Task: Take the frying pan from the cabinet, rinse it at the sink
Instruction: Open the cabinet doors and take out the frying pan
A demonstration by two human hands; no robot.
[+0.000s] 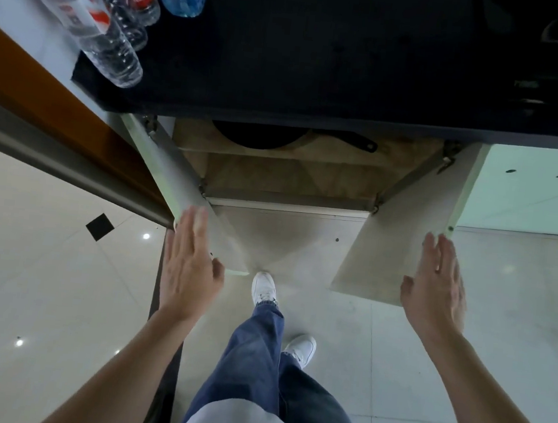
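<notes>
A black frying pan (261,137) lies on the upper shelf of the cabinet under the dark counter, its handle (350,140) pointing right; the counter edge hides most of it. Both cabinet doors stand swung outward. My left hand (190,267) is flat with fingers apart against the outer edge of the left door (177,180). My right hand (438,286) is open too, fingertips at the edge of the right door (401,245). Neither hand holds anything. No sink is in view.
Several plastic water bottles (118,18) stand on the counter's left end. The dark countertop (321,60) overhangs the cabinet. A wooden ledge (42,90) and a metal rail run at the left. My legs and white shoes (264,287) stand on the tiled floor before the cabinet.
</notes>
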